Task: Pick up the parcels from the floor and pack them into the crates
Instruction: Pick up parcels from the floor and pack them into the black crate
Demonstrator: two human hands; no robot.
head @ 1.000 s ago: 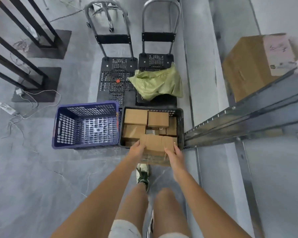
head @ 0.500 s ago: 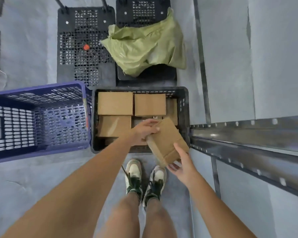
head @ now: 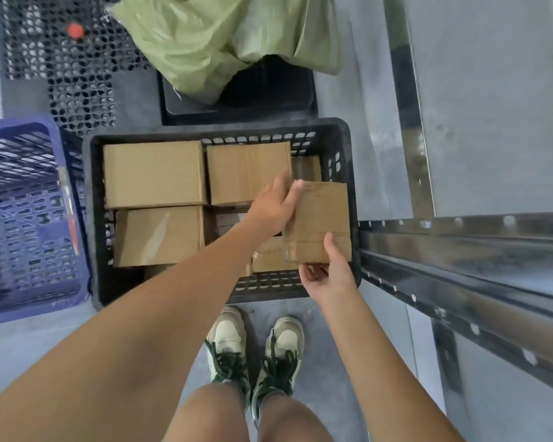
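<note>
While you hover over the black crate [head: 348,145], both hands are on one cardboard parcel [head: 323,218]: your left hand [head: 273,207] clasps its far-left edge with fingers curled over the top, and your right hand [head: 328,275] pinches the near edge, thumb on the upper face. The parcel hangs above the crate's right-hand end, just inside the wall, not yet seated. Just left of your grip two bigger boxes [head: 154,173] fill the far row, and more cardboard lies directly beneath. Watch it: the gap under your hands looks tight, so the parcel could wedge on the rim or perch tilted on its neighbours. Let go early and it may tip out. The blue crate [head: 20,218] sits well off to the left.
</note>
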